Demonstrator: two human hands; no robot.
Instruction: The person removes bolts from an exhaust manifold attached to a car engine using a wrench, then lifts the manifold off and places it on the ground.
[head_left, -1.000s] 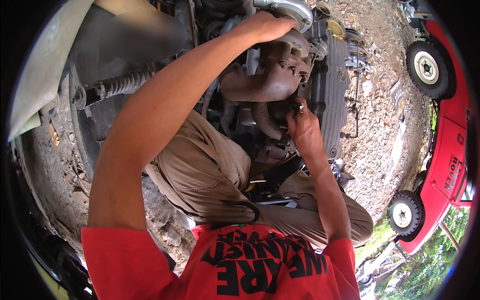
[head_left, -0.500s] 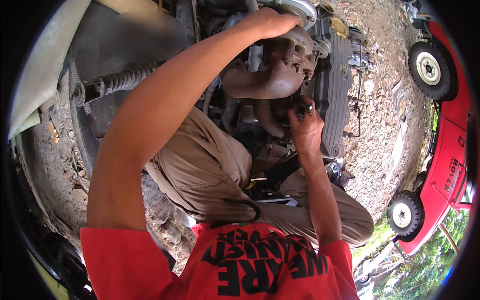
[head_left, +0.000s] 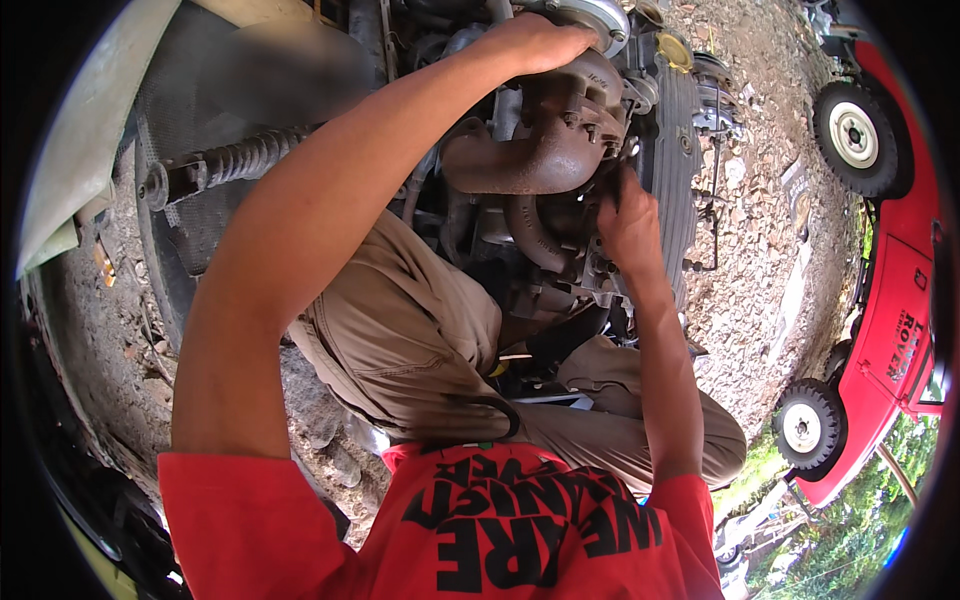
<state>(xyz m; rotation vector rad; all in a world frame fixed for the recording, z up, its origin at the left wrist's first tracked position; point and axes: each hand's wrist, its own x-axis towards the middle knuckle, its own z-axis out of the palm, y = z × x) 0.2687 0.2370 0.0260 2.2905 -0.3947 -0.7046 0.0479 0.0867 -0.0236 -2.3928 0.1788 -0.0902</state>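
At the top of the engine, my left hand (head_left: 548,46) is closed over the turbocharger (head_left: 590,88), between its rusty housing and the silver round part (head_left: 606,22). Its fingertips are partly hidden. My right hand (head_left: 630,228) reaches in below the brown exhaust manifold (head_left: 540,160), beside the ribbed grey valve cover (head_left: 672,190). Its fingers are pinched around a small dark tool with a shiny end (head_left: 631,148). Most of that tool is covered by the fingers, so its exact kind cannot be told. Bolts with nuts stand on the manifold flange just above.
The engine lies close to my bent knees in tan trousers (head_left: 400,320). A coil spring shock absorber (head_left: 225,168) is at the left. Gravel (head_left: 760,240) spreads to the right, where a red vehicle (head_left: 890,300) stands. A yellow cap (head_left: 675,52) sits at the engine's far end.
My right hand has moved up and slightly right, deeper under the manifold flange, turning so its back shows more. My left hand stays on the turbocharger.
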